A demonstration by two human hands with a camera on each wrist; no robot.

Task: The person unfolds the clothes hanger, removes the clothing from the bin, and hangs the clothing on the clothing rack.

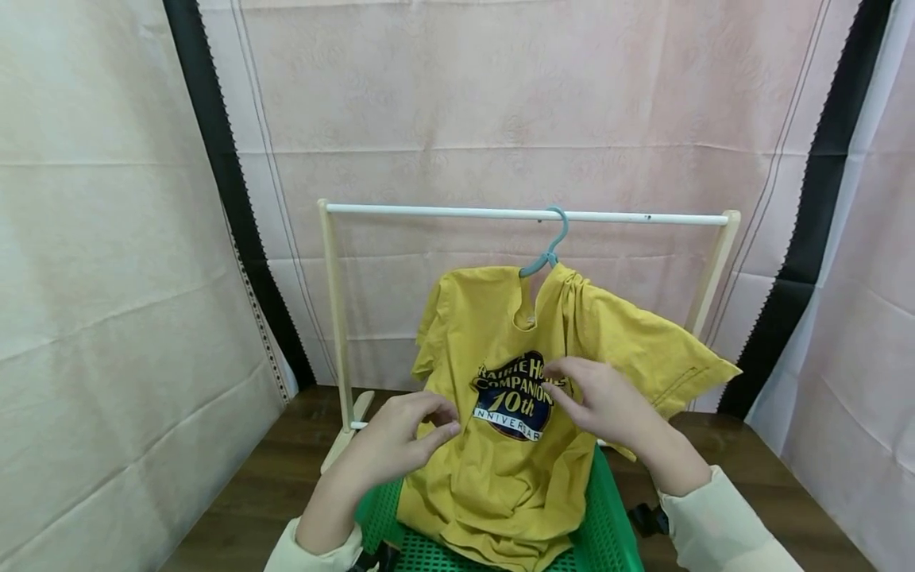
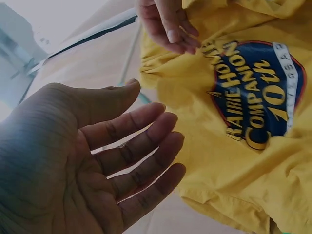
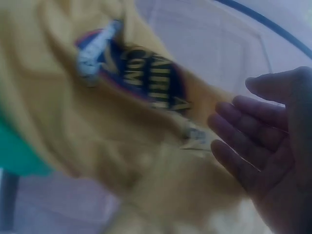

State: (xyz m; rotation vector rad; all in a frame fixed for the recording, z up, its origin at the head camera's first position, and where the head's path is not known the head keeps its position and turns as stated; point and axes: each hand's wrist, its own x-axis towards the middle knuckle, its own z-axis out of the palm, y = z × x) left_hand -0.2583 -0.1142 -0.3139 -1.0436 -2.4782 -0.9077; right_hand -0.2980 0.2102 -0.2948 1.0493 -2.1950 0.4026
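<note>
A yellow T-shirt (image 1: 457, 342) with a dark printed badge hangs on a blue hanger (image 1: 559, 238), whose hook goes over the white rail. The shirt's right-hand sleeve sticks out sideways, and the cloth bunches near the neck on that side. My left hand (image 1: 403, 437) is in front of the shirt's left part, its fingers loosely bent and holding nothing; the left wrist view shows the palm (image 2: 83, 180) bare. In front of the badge is my right hand (image 1: 608, 397), fingers relaxed; the right wrist view shows those fingers (image 3: 243, 136) with nothing between them.
The rail (image 1: 443, 211) belongs to a small rack with cream side posts (image 1: 334, 318). Under the shirt's hem stands a green perforated basket (image 1: 611, 516) on a dark wooden table (image 1: 246, 492). Pale cloth walls (image 1: 500, 95) surround the table.
</note>
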